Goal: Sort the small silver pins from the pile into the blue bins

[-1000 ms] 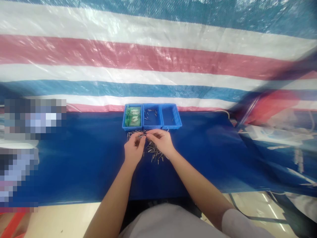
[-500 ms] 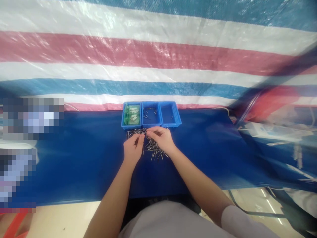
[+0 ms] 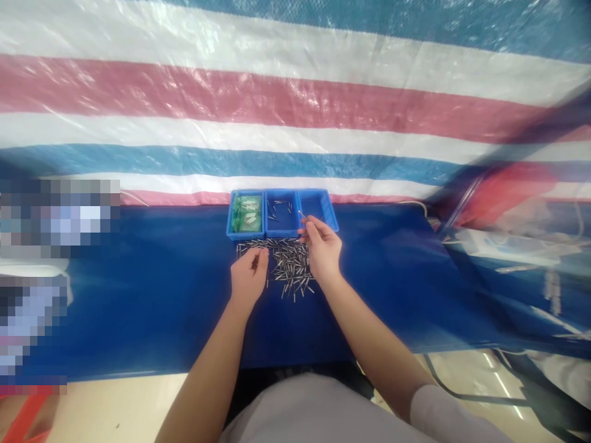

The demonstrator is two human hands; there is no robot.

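A heap of small metal pins [image 3: 286, 264] lies on the blue table cover [image 3: 161, 295] in front of three blue bins. My left hand [image 3: 249, 277] rests at the heap's left edge, fingers pinched on a pin. My right hand [image 3: 323, 246] is raised toward the bins, thumb and forefinger pinched on one thin metal pin [image 3: 302, 215] over the edge between the middle bin [image 3: 282, 214] and the right bin [image 3: 318, 212]. The middle bin holds a few pins. The left bin [image 3: 247, 214] holds green and white parts.
A striped red, white and blue tarp [image 3: 295, 104] hangs behind the table. Blurred equipment and cables [image 3: 508, 246] crowd the right side. Pixelated patches cover the left edge. The table's near edge runs just in front of my body.
My right hand lifted away from the pin heap and moved up and right toward the bins with a pin pinched. My left hand stayed at the heap.
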